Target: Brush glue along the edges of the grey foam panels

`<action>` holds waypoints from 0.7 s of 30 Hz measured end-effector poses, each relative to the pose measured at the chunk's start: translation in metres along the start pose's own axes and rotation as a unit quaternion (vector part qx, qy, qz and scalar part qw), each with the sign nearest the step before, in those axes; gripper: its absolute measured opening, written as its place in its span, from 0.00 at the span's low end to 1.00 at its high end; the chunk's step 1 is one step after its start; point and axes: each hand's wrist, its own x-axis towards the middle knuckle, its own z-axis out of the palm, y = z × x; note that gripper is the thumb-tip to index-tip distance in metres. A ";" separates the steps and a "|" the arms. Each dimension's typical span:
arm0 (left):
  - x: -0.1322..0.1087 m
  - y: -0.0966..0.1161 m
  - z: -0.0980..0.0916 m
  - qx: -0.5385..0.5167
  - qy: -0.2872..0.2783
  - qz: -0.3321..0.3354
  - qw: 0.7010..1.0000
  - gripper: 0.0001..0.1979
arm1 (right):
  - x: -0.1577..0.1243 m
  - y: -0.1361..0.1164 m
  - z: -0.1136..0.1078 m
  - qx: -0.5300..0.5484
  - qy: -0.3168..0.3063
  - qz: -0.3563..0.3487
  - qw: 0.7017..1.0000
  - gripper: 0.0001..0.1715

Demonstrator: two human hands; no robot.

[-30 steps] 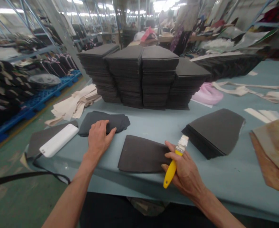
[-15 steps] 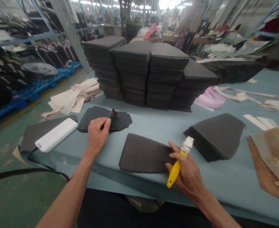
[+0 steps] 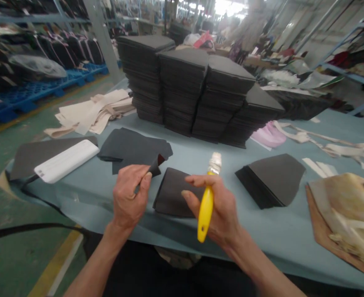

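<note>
My left hand (image 3: pixel 130 194) is closed, pinching a dark sheet piece (image 3: pixel 156 166) whose corner curls up and shows a reddish-brown side. Just behind it lies a loose pile of dark cut pieces (image 3: pixel 132 145). A yellow-handled paintbrush (image 3: pixel 206 212) is held in my right hand (image 3: pixel 223 208), its whitish bristles pointing away from me. The thumb and forefinger of that hand are apart, over a flat dark panel (image 3: pixel 171 192) at the table's near edge. My right hand hides the panel's right part.
Tall stacks of dark panels (image 3: pixel 182 90) stand at the back of the blue-green table (image 3: pixel 262 243). A white power bank-like box (image 3: pixel 67 161) lies left, near pale fabric strips (image 3: pixel 92 109). At right are a fanned dark stack (image 3: pixel 275 181) and a glue-stained board (image 3: pixel 339 214).
My left hand has drawn a dark piece from the pile toward me and to the right. My right hand with the paintbrush has moved left over the panel. The view has shifted.
</note>
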 end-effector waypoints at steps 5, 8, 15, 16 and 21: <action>-0.020 0.013 0.013 -0.023 -0.027 -0.010 0.999 0.16 | 0.030 -0.014 0.041 -0.008 -0.072 0.065 0.995 0.14; -0.026 0.011 0.015 -0.025 -0.036 -0.033 0.998 0.20 | 0.039 -0.014 0.056 0.007 -0.080 0.104 0.991 0.08; -0.027 0.008 -0.023 -0.010 0.027 -0.206 0.978 0.23 | 0.054 -0.012 0.053 0.106 -0.062 0.100 0.987 0.05; -0.027 0.012 -0.029 -0.050 0.019 -0.260 0.964 0.25 | 0.058 -0.013 0.052 0.115 -0.054 0.099 0.987 0.06; -0.035 0.044 -0.034 -0.479 -0.167 -0.549 0.664 0.40 | 0.076 -0.025 0.050 0.144 -0.026 0.082 0.986 0.08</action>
